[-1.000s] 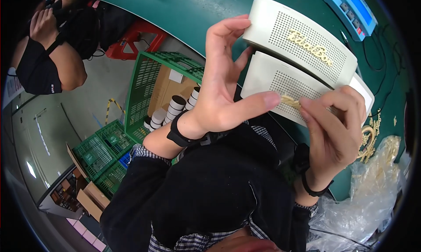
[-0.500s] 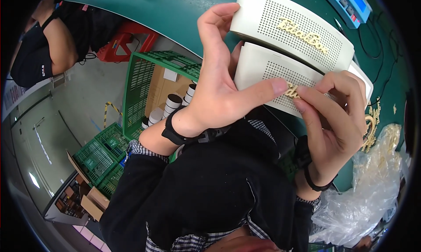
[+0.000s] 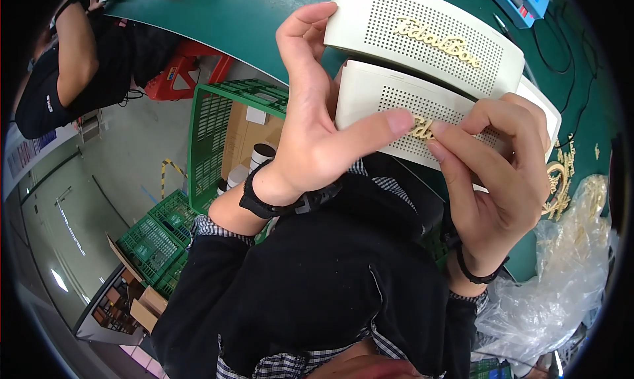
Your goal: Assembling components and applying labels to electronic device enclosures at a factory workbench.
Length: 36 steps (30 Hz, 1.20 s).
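Left hand (image 3: 300, 138) spread wide at the left end of two cream boxes. Forefinger reaches the corner of the upper box (image 3: 353, 19); thumb stretches over the front of the lower box (image 3: 360, 102), its tip at the gold script piece (image 3: 421, 128). Likely a bracing hold: the thumb keeps the lettering from sliding left.

Right hand (image 3: 502, 161) comes from the opposite side, thumb and forefinger pinched on the script, other fingers curled clear of the panel. Small letters, so fingertips only, I'd judge. Whether the piece lies flat I cannot tell; the fingers cover part of it.

Script sits on the lower box's dotted panel. Upper box lies just behind, bearing its own gold lettering (image 3: 439, 43); both dotted faces turn toward the worker, so one glance takes in both.

Loose gold pieces (image 3: 558, 187) lie on the green table (image 3: 218, 16) beyond the right hand, near a clear plastic bag (image 3: 561, 260): handy for that side, presumably.
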{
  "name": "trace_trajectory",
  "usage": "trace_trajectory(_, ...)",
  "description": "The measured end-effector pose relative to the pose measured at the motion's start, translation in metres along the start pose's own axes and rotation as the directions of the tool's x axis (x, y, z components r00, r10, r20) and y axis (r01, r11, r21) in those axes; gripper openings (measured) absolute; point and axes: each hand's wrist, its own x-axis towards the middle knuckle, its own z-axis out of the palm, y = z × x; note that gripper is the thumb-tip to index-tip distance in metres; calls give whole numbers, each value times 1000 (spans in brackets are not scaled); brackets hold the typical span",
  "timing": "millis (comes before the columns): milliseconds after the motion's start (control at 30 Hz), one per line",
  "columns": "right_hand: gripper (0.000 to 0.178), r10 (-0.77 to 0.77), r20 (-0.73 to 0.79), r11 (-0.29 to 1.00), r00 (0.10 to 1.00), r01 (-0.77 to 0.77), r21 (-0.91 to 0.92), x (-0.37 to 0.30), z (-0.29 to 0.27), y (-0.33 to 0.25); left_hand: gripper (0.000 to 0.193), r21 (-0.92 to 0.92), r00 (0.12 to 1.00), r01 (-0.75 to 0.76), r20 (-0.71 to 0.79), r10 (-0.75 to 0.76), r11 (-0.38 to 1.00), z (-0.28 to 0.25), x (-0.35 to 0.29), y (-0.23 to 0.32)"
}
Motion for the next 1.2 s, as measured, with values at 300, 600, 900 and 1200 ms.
trace_trajectory(300, 30, 225, -95, 960, 970, -204, 194, -9, 9, -2, 90, 156, 996, -83, 37, 78, 984, 0, 0, 0)
trace_trajectory(600, 28, 458, -66, 858, 887, -421, 292, -17, 15, 0, 84, 152, 998, -57, 13, 56, 987, 3, -2, 2)
trace_trajectory(900, 21, 497, -92, 792, 863, -408, 453, -11, 20, -3, 82, 103, 994, 103, 14, -105, 989, 6, 5, 18)
trace_trajectory(1200, 26, 271, -202, 951, 941, -229, 209, -31, 23, 3, 78, 389, 957, -283, 50, 287, 877, 3, -19, -7)
